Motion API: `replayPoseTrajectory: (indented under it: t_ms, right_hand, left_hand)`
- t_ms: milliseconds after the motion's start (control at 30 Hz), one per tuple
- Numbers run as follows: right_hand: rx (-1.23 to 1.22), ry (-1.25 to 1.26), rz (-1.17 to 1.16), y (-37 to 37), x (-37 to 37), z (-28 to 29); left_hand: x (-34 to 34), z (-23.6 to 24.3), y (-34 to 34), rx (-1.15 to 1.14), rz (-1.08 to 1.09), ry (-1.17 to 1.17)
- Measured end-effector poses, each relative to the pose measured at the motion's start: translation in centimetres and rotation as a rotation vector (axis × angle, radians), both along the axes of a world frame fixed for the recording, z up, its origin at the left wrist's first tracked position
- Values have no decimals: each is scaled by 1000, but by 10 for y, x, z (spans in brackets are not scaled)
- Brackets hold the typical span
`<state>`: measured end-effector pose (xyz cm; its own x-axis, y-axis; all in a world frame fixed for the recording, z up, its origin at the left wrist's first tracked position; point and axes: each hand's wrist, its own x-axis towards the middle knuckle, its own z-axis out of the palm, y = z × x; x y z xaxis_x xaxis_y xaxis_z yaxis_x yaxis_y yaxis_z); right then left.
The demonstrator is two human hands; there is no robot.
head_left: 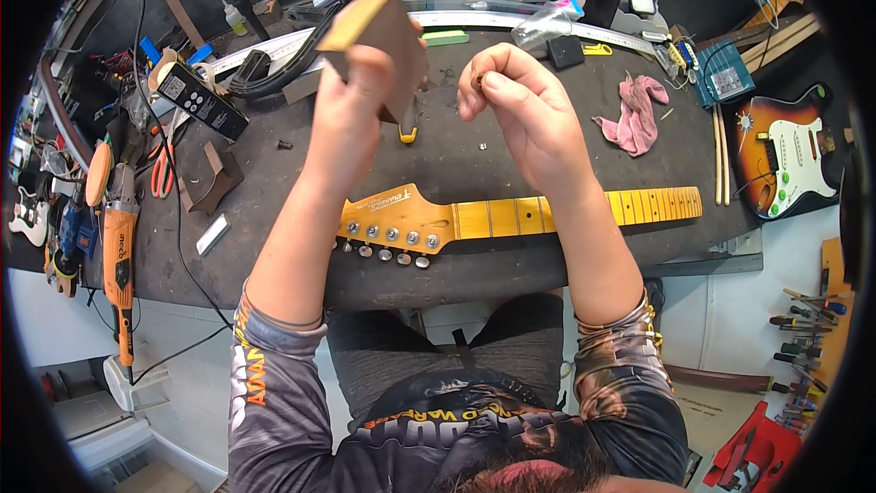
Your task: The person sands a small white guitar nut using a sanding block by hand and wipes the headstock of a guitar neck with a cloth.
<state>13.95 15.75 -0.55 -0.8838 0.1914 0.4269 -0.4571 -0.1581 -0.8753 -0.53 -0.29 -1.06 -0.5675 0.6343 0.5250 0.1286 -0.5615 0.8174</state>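
My left hand [351, 96] grips a thick block [398, 59] with a brown flat face and a yellow, wood-like edge, held up above the bench. Closed in a pinch, my right hand [525, 100] has a small brown piece [479, 79] between thumb and forefinger; its kind is too small to make out. The hands are apart. Beneath my forearms a guitar neck [504, 218] lies across the bench's near side, its headstock with metal tuners to the left. My right forearm hides part of the fretboard, and my left forearm covers the headstock's tip.
On the dark bench [274, 256] lie a pink cloth [631, 116], red-handled scissors [162, 173] and a curled brown sheet [212, 178]. A sunburst guitar body [789, 151] sits at the right. An orange power tool [119, 251] hangs at the left edge, its black cord crossing the bench.
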Motion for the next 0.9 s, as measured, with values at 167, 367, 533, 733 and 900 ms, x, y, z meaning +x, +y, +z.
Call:
replayPoseTrajectory:
  t_ms: [167,367,533,733,900]
  right_hand:
    - [-85,-48,-9,-1,0,-6]
    - [32,88,-23,-17,0,-7]
    - [-72,16,-26,-13,0,-4]
    - [-15,126,-46,-25,-3,-7]
    - [-72,61,0,-5,-4,-15]
  left_hand:
    - [10,8,0,-2,211,97]
    - [26,20,-1,240,426,1257]
    - [-14,19,-8,-134,601,1097]
    - [28,21,-3,222,491,1255]
    - [-10,29,-10,-138,727,1179]
